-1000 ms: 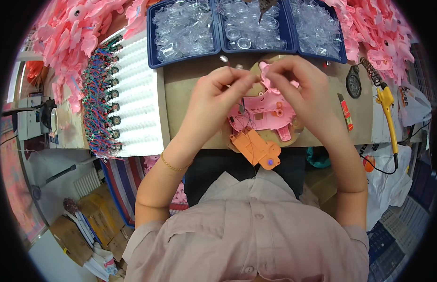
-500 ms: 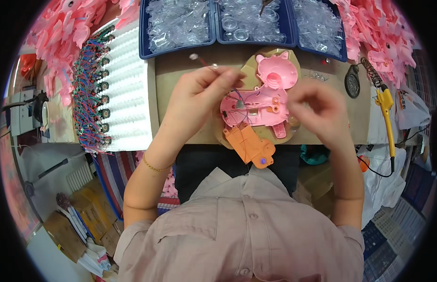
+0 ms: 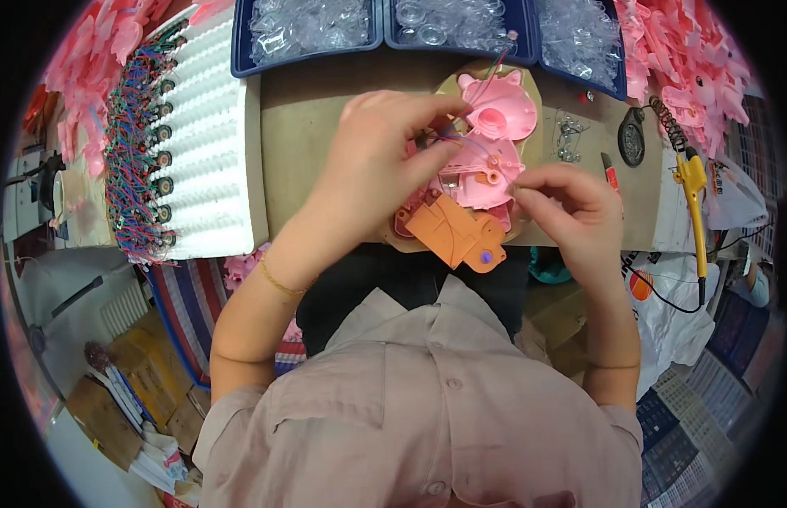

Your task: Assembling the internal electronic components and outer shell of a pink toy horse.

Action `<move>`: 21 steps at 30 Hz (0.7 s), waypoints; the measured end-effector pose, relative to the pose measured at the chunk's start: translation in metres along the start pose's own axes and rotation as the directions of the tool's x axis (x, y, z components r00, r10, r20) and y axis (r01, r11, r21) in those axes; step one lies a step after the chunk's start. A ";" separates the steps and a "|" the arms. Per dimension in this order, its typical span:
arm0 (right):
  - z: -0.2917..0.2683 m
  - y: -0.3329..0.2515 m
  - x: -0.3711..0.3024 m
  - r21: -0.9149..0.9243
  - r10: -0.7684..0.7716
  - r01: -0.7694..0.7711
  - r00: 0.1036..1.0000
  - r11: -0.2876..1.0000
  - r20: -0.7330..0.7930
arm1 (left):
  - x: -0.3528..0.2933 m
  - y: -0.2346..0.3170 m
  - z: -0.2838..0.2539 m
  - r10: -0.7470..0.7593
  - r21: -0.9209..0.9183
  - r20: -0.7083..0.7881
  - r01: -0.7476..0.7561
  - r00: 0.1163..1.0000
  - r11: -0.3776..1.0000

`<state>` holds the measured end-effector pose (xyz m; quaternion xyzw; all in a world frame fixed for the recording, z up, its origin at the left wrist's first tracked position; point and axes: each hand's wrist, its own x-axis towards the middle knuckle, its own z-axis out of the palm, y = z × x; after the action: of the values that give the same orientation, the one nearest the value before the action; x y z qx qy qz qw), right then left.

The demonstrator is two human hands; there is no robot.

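A pink plastic toy shell [image 3: 487,182], hollow side up with a round eared head part [image 3: 498,106], lies on a tan holder [image 3: 530,79] on the bench. Its lower left overlaps an orange plastic case [image 3: 451,230] with thin wires and a purple knob. Across the shell's left side reaches my left hand [image 3: 381,148], closed on thin wires [image 3: 488,83] whose small pale end rises over the head part. My right hand [image 3: 580,203] is at the shell's right edge, thumb and fingertips pinched; whatever lies between them is too small to make out.
Blue bins [image 3: 385,52] of clear plastic parts line the back. To the left, a white foam tray [image 3: 203,161] carries wired round speakers. Small screws [image 3: 569,135], a red-handled knife [image 3: 611,172] and a yellow soldering iron [image 3: 692,203] in its coil stand are at right. Pink parts pile up behind.
My left hand has moved right over the shell, and the wire end swung from pointing left to pointing up right. My right hand has come down to the shell's edge, fingers pinched.
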<state>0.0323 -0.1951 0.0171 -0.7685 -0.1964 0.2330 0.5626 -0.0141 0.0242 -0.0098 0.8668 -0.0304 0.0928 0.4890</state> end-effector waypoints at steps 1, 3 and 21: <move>0.003 0.002 0.003 0.001 0.002 -0.002 1.000 1.000 0.006 | 0.000 0.001 -0.003 -0.109 -0.175 0.027 0.112 0.994 0.978; 0.010 0.005 0.010 -0.449 -0.222 0.249 0.969 0.858 0.112 | -0.004 -0.004 -0.005 -0.113 -0.170 0.003 0.112 0.994 0.979; 0.038 0.018 0.029 -0.692 -0.425 0.442 0.880 0.570 0.211 | -0.010 -0.024 0.024 0.111 0.123 -0.323 -0.074 0.940 0.990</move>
<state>0.0350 -0.1544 -0.0139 -0.8519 -0.4597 -0.0005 0.2510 -0.0176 0.0157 -0.0443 0.8621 0.0159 0.2605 0.4344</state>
